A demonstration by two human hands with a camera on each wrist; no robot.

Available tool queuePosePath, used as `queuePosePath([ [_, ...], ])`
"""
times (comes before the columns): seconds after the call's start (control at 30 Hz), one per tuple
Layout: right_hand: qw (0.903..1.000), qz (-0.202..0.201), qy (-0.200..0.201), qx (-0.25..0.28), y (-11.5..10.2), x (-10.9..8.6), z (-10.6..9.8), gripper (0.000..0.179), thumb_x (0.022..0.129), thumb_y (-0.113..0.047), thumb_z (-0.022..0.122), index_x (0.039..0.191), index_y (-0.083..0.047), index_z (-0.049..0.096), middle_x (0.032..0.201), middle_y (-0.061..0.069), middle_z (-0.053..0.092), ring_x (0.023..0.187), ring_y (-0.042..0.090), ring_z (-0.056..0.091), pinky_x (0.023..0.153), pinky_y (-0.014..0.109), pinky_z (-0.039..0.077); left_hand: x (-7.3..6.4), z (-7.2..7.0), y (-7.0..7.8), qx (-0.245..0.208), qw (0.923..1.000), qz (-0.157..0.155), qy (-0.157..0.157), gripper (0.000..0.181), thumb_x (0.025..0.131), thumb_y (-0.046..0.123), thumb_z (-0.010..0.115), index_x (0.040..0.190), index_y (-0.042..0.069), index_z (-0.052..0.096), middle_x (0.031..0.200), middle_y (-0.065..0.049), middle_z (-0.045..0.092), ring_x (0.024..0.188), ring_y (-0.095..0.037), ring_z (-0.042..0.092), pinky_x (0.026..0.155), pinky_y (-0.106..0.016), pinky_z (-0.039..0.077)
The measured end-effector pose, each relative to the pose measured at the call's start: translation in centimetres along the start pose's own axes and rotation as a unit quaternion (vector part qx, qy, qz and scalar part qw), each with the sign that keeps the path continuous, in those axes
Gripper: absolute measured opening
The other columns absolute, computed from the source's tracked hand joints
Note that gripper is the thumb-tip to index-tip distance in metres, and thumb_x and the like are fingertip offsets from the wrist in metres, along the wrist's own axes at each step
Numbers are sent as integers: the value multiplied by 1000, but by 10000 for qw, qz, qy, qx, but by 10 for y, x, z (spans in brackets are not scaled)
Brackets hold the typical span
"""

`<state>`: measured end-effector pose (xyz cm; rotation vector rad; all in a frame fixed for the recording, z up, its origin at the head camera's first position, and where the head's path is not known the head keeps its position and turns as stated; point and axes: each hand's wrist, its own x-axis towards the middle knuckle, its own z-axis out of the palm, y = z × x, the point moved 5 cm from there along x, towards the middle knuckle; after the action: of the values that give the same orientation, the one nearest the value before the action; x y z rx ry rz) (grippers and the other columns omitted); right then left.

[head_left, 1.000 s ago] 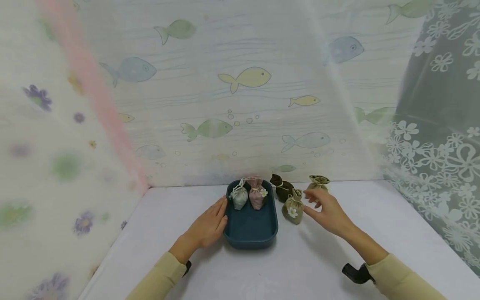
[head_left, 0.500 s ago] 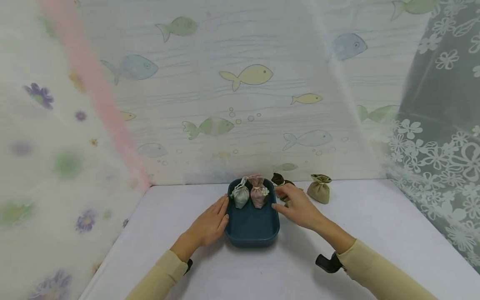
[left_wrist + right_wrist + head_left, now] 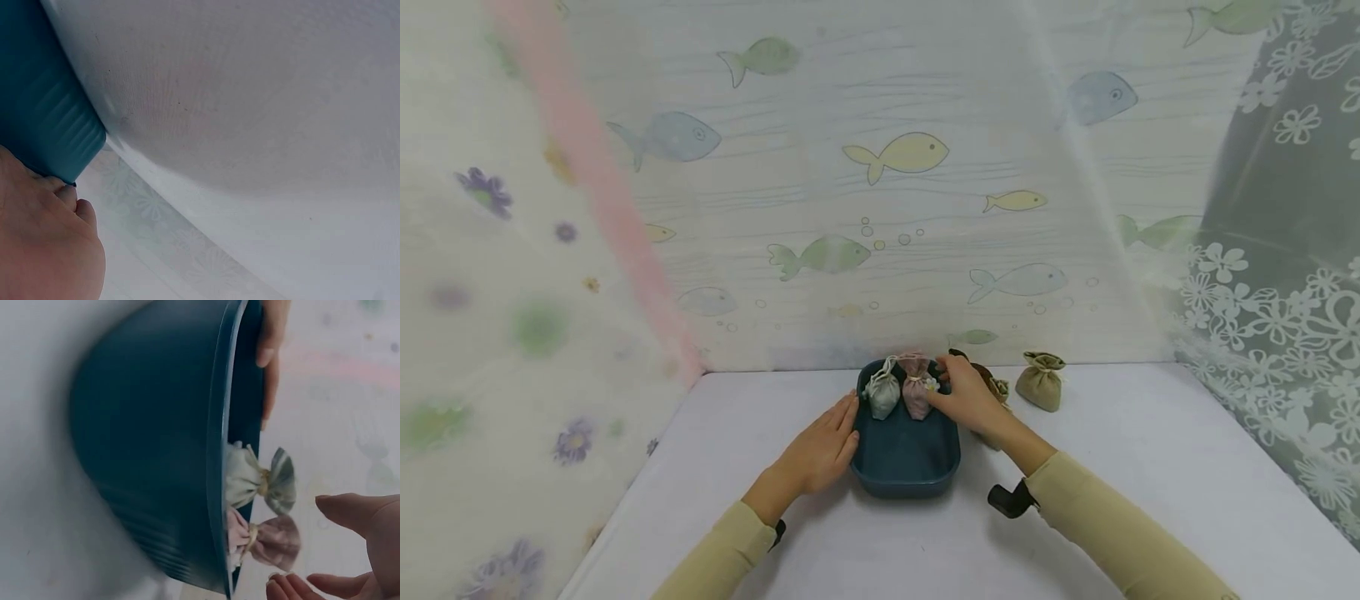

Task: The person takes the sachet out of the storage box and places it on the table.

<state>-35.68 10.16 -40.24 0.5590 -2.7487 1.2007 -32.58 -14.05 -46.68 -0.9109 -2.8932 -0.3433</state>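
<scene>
A deep blue rectangular plastic bin with rounded corners stands on a white-covered table. The person's left hand lies along the bin's left side, fingers straight and close together, touching the wall and gripping nothing.

Inside, at the far end, two small drawstring cloth pouches sit upright side by side: a pale grey-green one with a light cord on the left, and a dusty pink one with a white flower on the right. The person's right hand reaches over the bin's right rim beside the pink pouch. Its thumb and fingers are spread wide, with a clear gap between them in the right wrist view; they are near the pouch's gathered top, but whether any fingertip touches it cannot be told.

Outside the bin on the right, a dark brown pouch and an olive-green pouch are mostly hidden behind the right hand. A khaki cloth pouch with a gathered neck stands apart, farther right near the back edge. Both arms wear beige sleeves. Behind the table hangs a whitish sheet printed with pastel fish.
</scene>
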Motion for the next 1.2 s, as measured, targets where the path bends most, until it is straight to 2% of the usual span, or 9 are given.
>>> queuePosePath([
  [0.13, 9997, 229, 63, -27, 5, 11, 7, 59, 98, -13, 68, 143, 16, 43, 135, 32, 52, 123, 46, 55, 99, 55, 51, 0, 1, 0, 24, 10000, -14, -18, 59, 112, 26, 35, 160, -6, 23, 169, -19, 18, 156, -33, 20, 124, -48, 25],
  [0.27, 9994, 351, 77, 3, 11, 17, 10, 52, 97, -12, 67, 139, 14, 48, 133, 31, 55, 121, 45, 57, 95, 54, 53, 1, 3, -2, 111, 9999, -69, -93, 60, 112, 28, 34, 161, -4, 20, 170, -16, 15, 157, -29, 17, 126, -44, 22],
  [0.47, 9994, 305, 80, 113, 15, 24, 15, 38, 96, -11, 67, 127, 9, 58, 123, 28, 62, 111, 43, 62, 85, 51, 56, 1, 7, -5, 134, 9999, -45, -19, 60, 113, 28, 34, 162, -2, 19, 171, -14, 14, 157, -28, 17, 126, -43, 22],
  [0.63, 9992, 393, 111, 57, 19, 30, 19, 28, 96, -12, 68, 118, 6, 62, 115, 23, 64, 105, 36, 63, 84, 49, 55, 2, 7, -5, 177, 9998, -50, -43, 60, 112, 29, 34, 162, -3, 20, 171, -15, 14, 157, -28, 17, 125, -45, 24],
  [0.9, 9986, 505, 129, -25, 21, 36, 26, 25, 94, -11, 70, 113, 4, 64, 108, 19, 65, 98, 33, 64, 83, 48, 55, 0, 3, 0, 138, 9994, -182, -277, 61, 113, 31, 31, 162, -2, 17, 171, -14, 12, 157, -26, 14, 126, -43, 20],
  [1.2, 9991, 402, 152, -41, 21, 40, 27, 19, 93, -9, 71, 107, 3, 66, 101, 17, 67, 93, 32, 65, 80, 47, 56, -1, 0, -1, 127, 9995, -185, -204, 60, 113, 29, 31, 162, -3, 17, 171, -15, 12, 157, -28, 15, 126, -44, 20],
])
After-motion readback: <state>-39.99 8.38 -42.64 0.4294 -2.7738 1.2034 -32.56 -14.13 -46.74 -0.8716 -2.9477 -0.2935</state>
